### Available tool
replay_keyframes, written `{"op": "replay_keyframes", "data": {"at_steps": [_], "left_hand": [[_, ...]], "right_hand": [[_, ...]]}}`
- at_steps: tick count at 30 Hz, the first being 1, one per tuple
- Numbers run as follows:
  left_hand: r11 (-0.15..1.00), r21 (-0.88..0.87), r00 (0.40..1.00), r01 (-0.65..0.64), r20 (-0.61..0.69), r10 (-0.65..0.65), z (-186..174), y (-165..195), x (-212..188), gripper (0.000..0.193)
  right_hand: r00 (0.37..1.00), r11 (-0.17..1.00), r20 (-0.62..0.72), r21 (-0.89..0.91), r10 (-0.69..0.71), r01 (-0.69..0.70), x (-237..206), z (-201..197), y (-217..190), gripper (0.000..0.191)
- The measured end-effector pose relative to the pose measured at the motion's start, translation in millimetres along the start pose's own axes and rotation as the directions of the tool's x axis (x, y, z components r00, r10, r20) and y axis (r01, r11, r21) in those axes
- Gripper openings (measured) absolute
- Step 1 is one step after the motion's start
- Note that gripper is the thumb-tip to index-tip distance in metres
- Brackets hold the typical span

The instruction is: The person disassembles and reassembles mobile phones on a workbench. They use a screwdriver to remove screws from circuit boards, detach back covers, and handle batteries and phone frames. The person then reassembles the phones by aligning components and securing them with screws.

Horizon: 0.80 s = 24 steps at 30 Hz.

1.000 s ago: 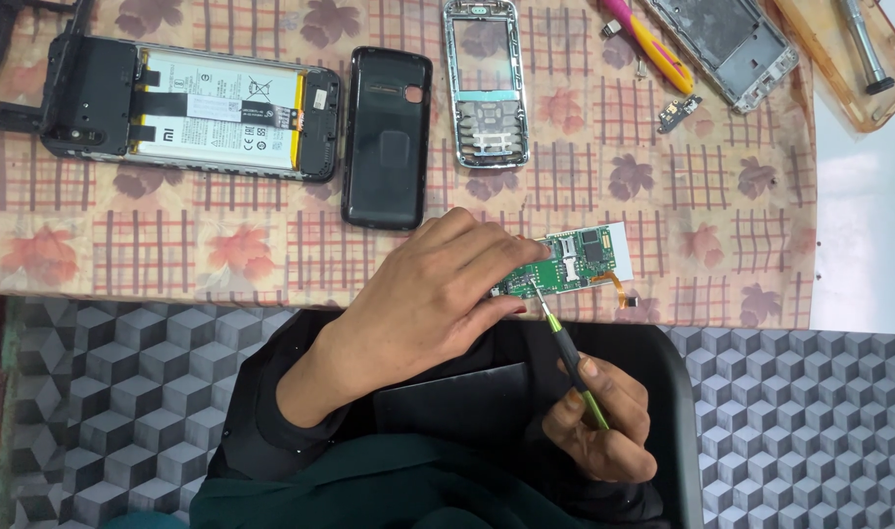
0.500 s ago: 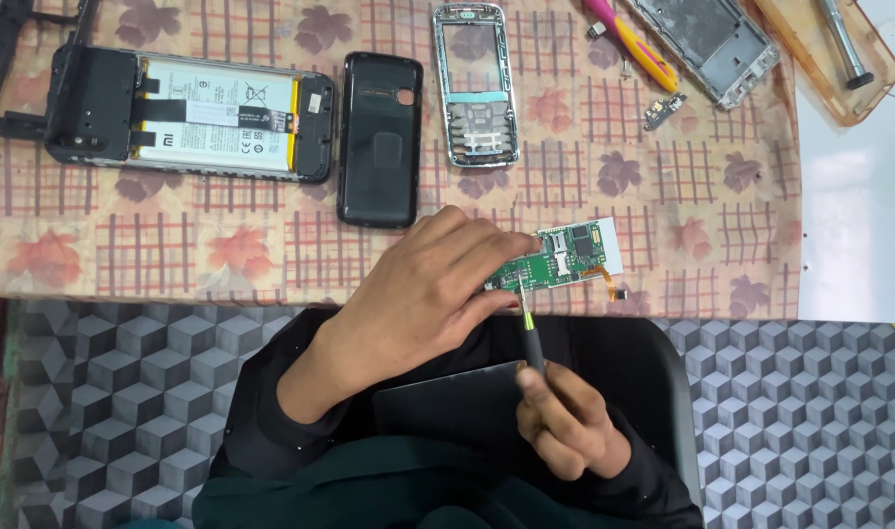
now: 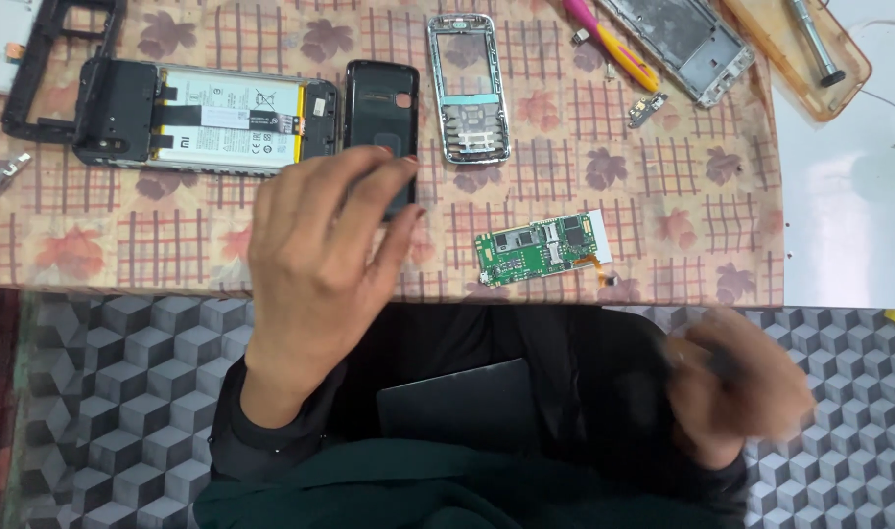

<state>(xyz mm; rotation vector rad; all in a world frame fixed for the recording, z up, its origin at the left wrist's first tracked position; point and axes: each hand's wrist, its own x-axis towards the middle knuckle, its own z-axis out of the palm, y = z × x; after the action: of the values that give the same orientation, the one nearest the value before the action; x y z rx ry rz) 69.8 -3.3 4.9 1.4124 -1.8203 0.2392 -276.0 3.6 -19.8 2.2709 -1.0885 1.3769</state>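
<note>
Lying bare on the patterned worktop (image 3: 663, 245), the green circuit board (image 3: 538, 247) sits apart from both hands. The left hand (image 3: 320, 245) hovers with fingers spread and empty over the black back cover (image 3: 382, 98). The right hand (image 3: 736, 387) is blurred below the edge; its grip cannot be told.

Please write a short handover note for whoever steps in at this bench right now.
Left hand: open, raised over the cloth, fingertips at the black back cover; it holds nothing.
Right hand: blurred, low at the lap; grip unclear.
Green circuit board: lies free on the patterned cloth, untouched.
Keypad frame lies above it, opened smartphone at left.
Done: board is out of the phone. Left: board and frame are unassembled.
</note>
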Motion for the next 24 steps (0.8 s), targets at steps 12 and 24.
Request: {"op": "replay_keyframes", "data": {"at_steps": [12,24], "left_hand": [[0.994,0.095,0.998,0.048,-0.049,-0.043,15.1,-6.0,-7.3,0.047],[0.989,-0.131,0.972,-0.074,0.212,0.101,53.9,25.9,0.0,0.07]], "right_hand": [[0.488,0.965,0.85,0.08,-0.198,0.251,85.3,15.2,-13.5,0.059],[0.474,0.995,0.877,0.102,-0.079,-0.021,200.9,102.9,70.7,0.032]]}}
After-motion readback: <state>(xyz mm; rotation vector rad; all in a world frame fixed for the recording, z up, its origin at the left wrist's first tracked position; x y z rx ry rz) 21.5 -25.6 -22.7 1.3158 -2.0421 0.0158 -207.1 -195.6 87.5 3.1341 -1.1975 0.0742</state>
